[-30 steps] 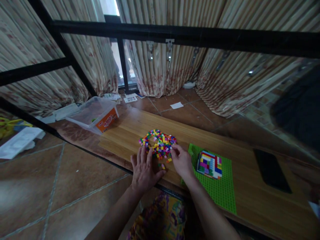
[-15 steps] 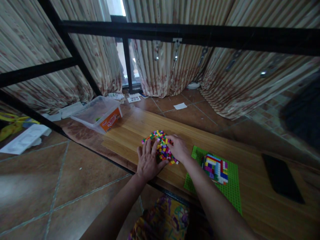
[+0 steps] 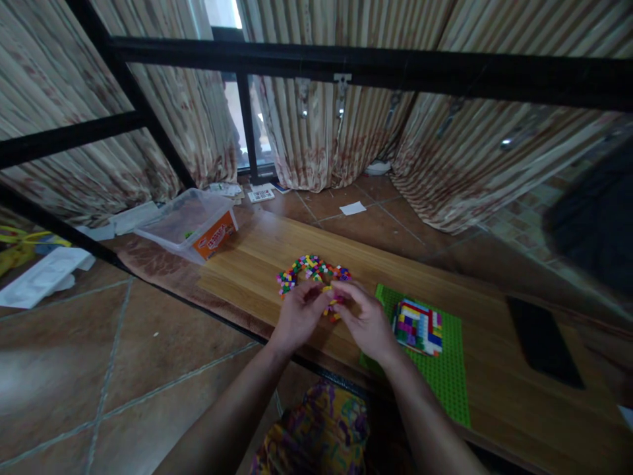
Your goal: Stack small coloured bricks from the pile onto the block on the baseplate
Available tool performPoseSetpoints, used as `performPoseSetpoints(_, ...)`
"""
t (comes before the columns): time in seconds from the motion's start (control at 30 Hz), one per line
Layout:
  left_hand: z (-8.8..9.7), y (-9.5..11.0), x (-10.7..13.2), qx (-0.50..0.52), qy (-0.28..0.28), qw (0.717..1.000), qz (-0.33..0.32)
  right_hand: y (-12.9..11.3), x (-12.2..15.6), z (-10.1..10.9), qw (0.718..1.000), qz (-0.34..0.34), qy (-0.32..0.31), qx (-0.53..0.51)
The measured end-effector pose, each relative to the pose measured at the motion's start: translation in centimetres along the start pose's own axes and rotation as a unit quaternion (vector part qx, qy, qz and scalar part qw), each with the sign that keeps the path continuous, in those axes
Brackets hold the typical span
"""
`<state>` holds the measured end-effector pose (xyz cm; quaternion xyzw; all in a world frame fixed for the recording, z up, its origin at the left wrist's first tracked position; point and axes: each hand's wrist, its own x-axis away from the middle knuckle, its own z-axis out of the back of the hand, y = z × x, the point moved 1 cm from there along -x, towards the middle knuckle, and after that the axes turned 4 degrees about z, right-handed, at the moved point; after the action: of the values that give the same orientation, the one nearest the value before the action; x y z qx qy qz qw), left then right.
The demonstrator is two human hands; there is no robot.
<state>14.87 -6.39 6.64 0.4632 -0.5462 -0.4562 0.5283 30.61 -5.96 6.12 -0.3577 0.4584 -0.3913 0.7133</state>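
My left hand (image 3: 298,318) and my right hand (image 3: 366,321) meet over a heap of small multicoloured building bricks (image 3: 310,264). Their fingertips are pinched around a small yellow building brick (image 3: 327,289), partly hidden by the fingers. Loose bricks lie behind and below the hands on the wooden tabletop (image 3: 242,284). To the right of my right hand, a green studded baseplate (image 3: 448,382) carries a layered block of coloured bricks (image 3: 419,328), with white, red, blue and purple pieces on top.
A clear plastic box (image 3: 185,221) with an orange label stands at the tabletop's left end. A black flat slab-like object (image 3: 544,340) lies at the right. Dark metal bars (image 3: 346,63) cross in front of striped curtains. White paper (image 3: 353,208) lies on the tiled floor.
My left hand has lifted from its flat spread over the bricks and closed into a pinch. My right hand has drawn back toward me, and both hands' fingertips now meet at the yellow brick.
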Motion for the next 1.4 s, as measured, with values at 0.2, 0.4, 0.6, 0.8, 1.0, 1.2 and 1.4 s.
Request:
performPoseSetpoints(0.2, -0.5, -0.3, 1.0, 0.142, -0.025, 0.989, 0.039, -1.2, 1.5, -0.6, 0.991, -0.083, 0.082, -0.068)
performPoseSetpoints(0.4, -1.2, -0.4, 2.7, 0.125, -0.036, 0.991, 0.028, -1.5, 2.8, -2.2, 0.977, -0.134, 0.123, -0.107)
performPoseSetpoints(0.6, -1.2, -1.0, 3.8, 0.129, -0.029, 0.99, 0.043, -1.6, 3.7, -3.5, 0.963, -0.176, 0.162, -0.12)
performPoseSetpoints(0.8, -1.0, -2.5, 4.0, 0.141, -0.015, 0.988, 0.068, -1.3, 4.1, -4.5, 0.931, -0.246, 0.211, -0.172)
performPoseSetpoints(1.0, -0.9, -3.0, 4.2, 0.155, -0.007, 0.983, 0.099, -1.4, 3.9, -4.7, 0.889, -0.313, 0.209, -0.26)
performPoseSetpoints(1.2, -0.9, -2.8, 4.5, 0.151, -0.03, 0.982, 0.107, -1.6, 4.0, -4.8, 0.882, -0.31, 0.191, -0.3)
performPoseSetpoints(1.4, -1.0, -2.3, 4.6, 0.138, -0.032, 0.985, 0.097, -1.1, 4.4, -5.5, 0.867, -0.307, 0.247, -0.306)
